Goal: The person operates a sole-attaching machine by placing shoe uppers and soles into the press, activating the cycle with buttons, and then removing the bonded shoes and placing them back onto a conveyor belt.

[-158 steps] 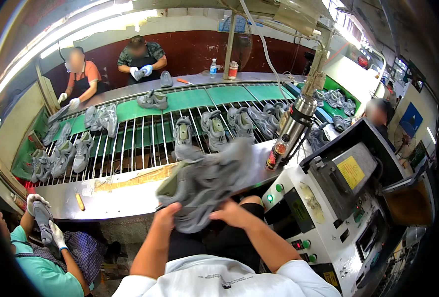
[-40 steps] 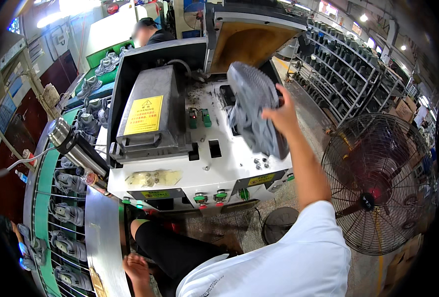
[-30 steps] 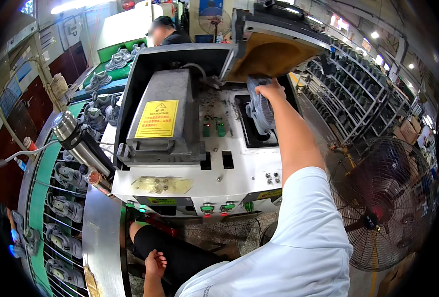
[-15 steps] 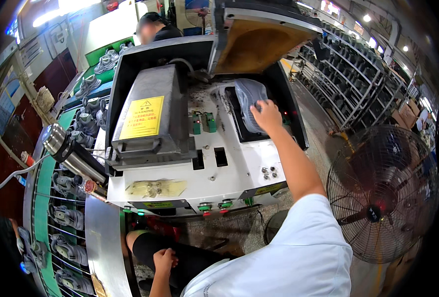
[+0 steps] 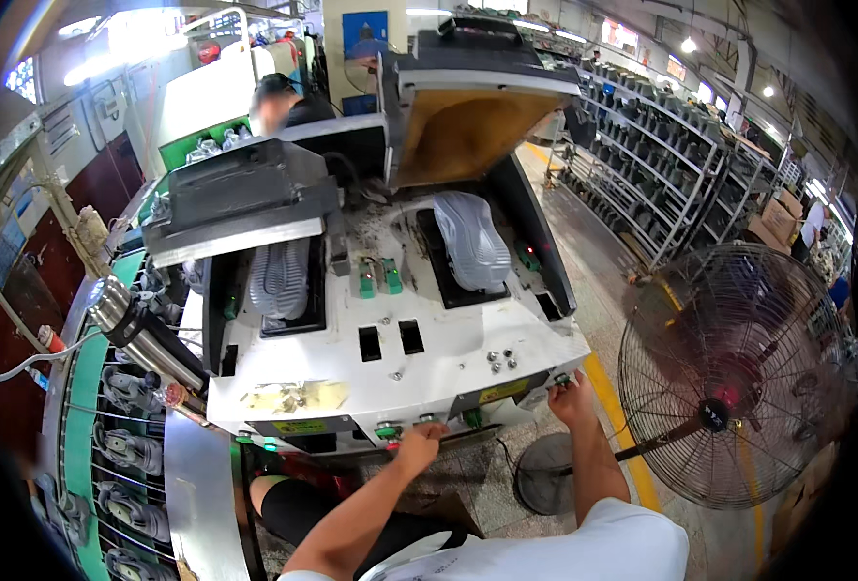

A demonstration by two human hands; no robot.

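My left hand (image 5: 421, 445) is at the front panel of the white press machine (image 5: 429, 366), fingers curled against the middle push buttons; what lies under them is hidden. At the panel's right end, my right hand (image 5: 571, 399) has its fingers closed at a green push button (image 5: 561, 379). A grey shoe sole (image 5: 471, 242) lies in the right black recess, beneath a raised lid with a brown pad (image 5: 477, 131). In the left recess lies another grey, ribbed sole (image 5: 279, 281), partly covered from view by the raised left lid (image 5: 245, 198).
A large fan (image 5: 738, 378) stands close on the right. Along the left runs a roller rack with several grey shoes (image 5: 131, 441), beside a steel flask (image 5: 143, 329). Shoe racks (image 5: 642, 145) line the right aisle. Behind the machine is another person (image 5: 303, 108).
The left lid has risen, uncovering the left sole. My right hand has left the right sole for the front panel's right end. My left hand has come up to the middle buttons.
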